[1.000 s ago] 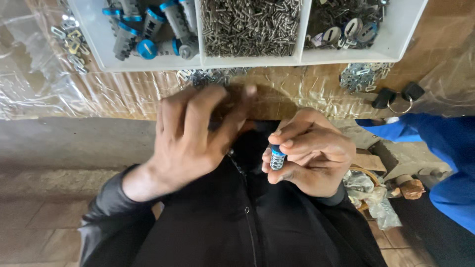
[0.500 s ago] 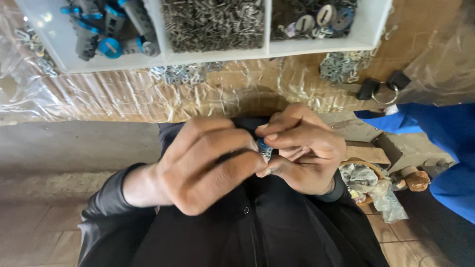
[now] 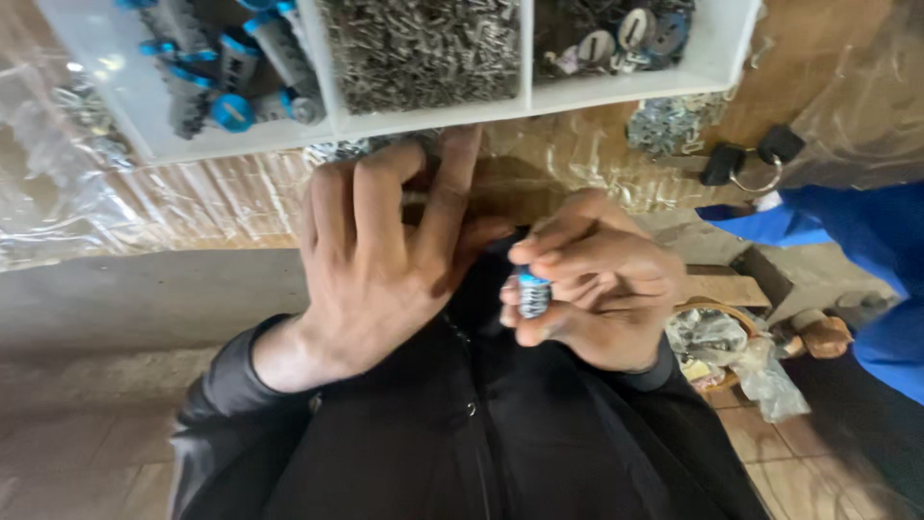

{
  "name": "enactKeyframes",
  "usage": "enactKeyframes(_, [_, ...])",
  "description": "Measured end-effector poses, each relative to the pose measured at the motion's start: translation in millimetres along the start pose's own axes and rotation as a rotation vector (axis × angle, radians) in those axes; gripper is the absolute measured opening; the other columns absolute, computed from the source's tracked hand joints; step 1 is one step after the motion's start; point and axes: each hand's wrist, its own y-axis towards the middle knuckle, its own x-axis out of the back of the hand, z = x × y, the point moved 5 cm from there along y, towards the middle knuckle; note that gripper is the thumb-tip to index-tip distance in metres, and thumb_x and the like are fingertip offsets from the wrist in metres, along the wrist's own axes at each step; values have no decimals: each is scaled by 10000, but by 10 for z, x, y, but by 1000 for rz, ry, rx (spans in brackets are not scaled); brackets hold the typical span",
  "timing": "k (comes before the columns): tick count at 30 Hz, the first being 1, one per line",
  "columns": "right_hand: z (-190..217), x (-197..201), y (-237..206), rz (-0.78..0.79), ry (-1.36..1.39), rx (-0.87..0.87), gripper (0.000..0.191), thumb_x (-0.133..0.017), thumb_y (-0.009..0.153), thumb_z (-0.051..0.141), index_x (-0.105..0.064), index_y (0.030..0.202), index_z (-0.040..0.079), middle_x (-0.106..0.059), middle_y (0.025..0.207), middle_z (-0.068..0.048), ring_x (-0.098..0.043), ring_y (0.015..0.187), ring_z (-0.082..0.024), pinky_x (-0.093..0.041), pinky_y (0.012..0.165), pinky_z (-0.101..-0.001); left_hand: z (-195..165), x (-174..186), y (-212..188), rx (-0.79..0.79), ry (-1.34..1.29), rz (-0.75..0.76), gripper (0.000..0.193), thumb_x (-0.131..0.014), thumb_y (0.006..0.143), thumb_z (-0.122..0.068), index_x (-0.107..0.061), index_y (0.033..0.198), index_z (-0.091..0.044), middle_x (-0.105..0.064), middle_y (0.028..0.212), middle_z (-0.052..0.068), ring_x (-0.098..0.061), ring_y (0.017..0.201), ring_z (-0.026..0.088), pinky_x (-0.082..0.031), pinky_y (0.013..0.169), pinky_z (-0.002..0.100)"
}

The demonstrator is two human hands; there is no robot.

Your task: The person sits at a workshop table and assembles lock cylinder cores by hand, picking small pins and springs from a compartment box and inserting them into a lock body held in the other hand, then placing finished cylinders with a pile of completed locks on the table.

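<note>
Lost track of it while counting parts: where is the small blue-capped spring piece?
In the head view, right of centre: the spring piece is pinched in the right hand, beside the left hand, below the white tray.

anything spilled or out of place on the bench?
Yes. Small metal parts lie loose on the plastic sheet outside the white tray, below its right compartment, and more sit under its front edge by the left hand. The right hand holds a small grey and blue part.
</note>
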Motion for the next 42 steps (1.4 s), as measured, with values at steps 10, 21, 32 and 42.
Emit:
enactKeyframes(10, [52, 105, -5, 27, -50, -38, 390, -840, 883, -103, -652, 1223, -62, -614, 1254, -199, -755, 962, -214, -713, 813, -307, 227, 32, -375, 38, -681, 6, 246, -764, 794, 134, -710, 965, -36, -662, 1013, 103, -685, 983, 261, -589, 815, 370])
enactKeyframes(21, [40, -92, -37, 16, -353, 15, 335, -845, 859, 20, -710, 1160, -35, -643, 1150, -181, -685, 1022, -221, -595, 827, -261, -9, 175, -355, -304, -764, -109, 305, -886, 796, -61, -733, 1048, 17, -621, 1063, 142, -644, 906, 299, -563, 777, 388])
enactKeyframes(32, [-355, -580, 212, 196, -185, -178, 381, -885, 827, -57, -709, 1164, -44, -650, 1144, -187, -763, 870, -230, -716, 730, -332, 784, 472, -811, 170, -548, -298, 222, -916, 877, -74, -768, 1041, -93, -588, 932, 19, -530, 825, 154, -423, 648, 311])
enactKeyframes(42, [-173, -410, 161, 106, -116, -95, 375, -845, 874, -51, -696, 1217, -28, -633, 1199, -190, -755, 925, -240, -714, 765, -353, 737, 370, -833, -10, -325, -143, 226, -911, 830, -26, -739, 977, -24, -683, 1062, 103, -615, 1024, 285, -538, 841, 362])
